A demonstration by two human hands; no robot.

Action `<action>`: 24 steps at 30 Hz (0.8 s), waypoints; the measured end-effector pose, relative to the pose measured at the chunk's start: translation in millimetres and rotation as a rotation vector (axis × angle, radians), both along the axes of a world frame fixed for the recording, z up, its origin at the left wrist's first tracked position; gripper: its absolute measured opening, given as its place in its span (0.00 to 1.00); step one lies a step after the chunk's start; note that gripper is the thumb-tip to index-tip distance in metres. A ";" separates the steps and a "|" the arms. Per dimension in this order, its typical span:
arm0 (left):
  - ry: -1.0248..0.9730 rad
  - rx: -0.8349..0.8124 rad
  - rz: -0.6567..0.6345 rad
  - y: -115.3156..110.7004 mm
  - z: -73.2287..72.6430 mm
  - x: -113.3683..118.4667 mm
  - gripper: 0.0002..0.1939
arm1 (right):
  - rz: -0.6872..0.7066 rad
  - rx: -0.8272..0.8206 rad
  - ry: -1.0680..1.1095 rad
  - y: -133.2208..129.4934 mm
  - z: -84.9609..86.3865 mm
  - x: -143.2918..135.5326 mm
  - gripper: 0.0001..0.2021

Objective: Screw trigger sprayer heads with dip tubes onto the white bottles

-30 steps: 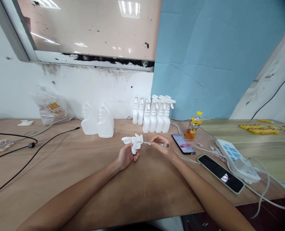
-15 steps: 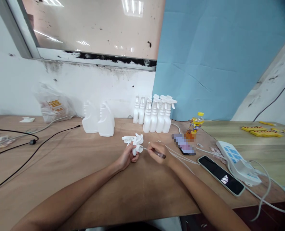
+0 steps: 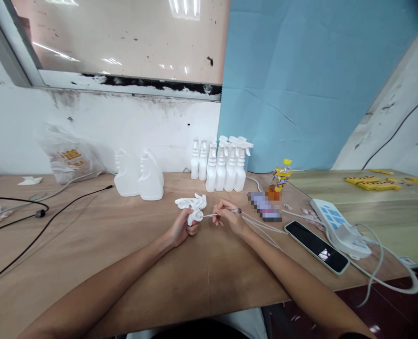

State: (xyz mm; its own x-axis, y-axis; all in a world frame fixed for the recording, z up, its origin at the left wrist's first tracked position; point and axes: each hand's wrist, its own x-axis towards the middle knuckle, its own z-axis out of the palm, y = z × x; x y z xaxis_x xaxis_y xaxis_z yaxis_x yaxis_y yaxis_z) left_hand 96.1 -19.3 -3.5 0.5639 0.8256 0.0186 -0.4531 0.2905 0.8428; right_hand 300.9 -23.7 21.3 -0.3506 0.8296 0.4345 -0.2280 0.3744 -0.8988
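Note:
My left hand (image 3: 180,230) is closed around a white trigger spray head (image 3: 195,216), its round collar turned to the right. In my right hand (image 3: 233,220) is a slim screwdriver (image 3: 236,211) with a dark handle, held between the fingertips. Its thin metal shaft points left, and the tip reaches the collar opening; whether it touches inside cannot be made out. Just behind my left hand lie more white trigger pieces (image 3: 184,203), partly overlapped by the held one.
White spray bottles (image 3: 230,178) stand in rows by the wall, several with trigger heads. Two larger white bottles (image 3: 151,181) stand left of them. A drink bottle (image 3: 281,179), a phone (image 3: 316,247), a power strip (image 3: 339,230) and cables lie to the right. A plastic bag (image 3: 69,157) sits back left.
The view has shifted slightly to the right. The screwdriver has turned from slanting to nearly level, with my right fingers changing their hold. The spray head's collar is turned more toward me.

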 end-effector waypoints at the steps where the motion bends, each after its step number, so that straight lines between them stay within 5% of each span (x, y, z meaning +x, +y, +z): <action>1: -0.011 -0.013 -0.004 1.5 0.3 -1.4 0.15 | 0.006 0.003 0.030 0.2 -1.2 -1.8 0.07; 15: -0.131 -0.086 0.025 5.7 5.7 -7.0 0.12 | -0.026 -0.034 0.055 -2.6 -4.0 -16.7 0.11; 20: -0.105 -0.071 0.014 5.3 7.0 -7.3 0.12 | 0.059 -0.135 0.141 -1.8 -4.8 -20.0 0.10; 24: -0.057 -0.031 0.011 5.3 4.3 -6.4 0.14 | 0.029 0.037 -0.069 -3.3 -8.8 -17.3 0.12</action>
State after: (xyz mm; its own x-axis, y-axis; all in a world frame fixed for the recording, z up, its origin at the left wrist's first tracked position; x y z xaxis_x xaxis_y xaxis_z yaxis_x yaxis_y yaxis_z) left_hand 89.8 -14.0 0.8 0.5535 0.8325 0.0243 -0.5032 0.3110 0.8063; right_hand 283.6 -27.1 12.5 -0.4046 0.8026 0.4383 -0.1771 0.4014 -0.8986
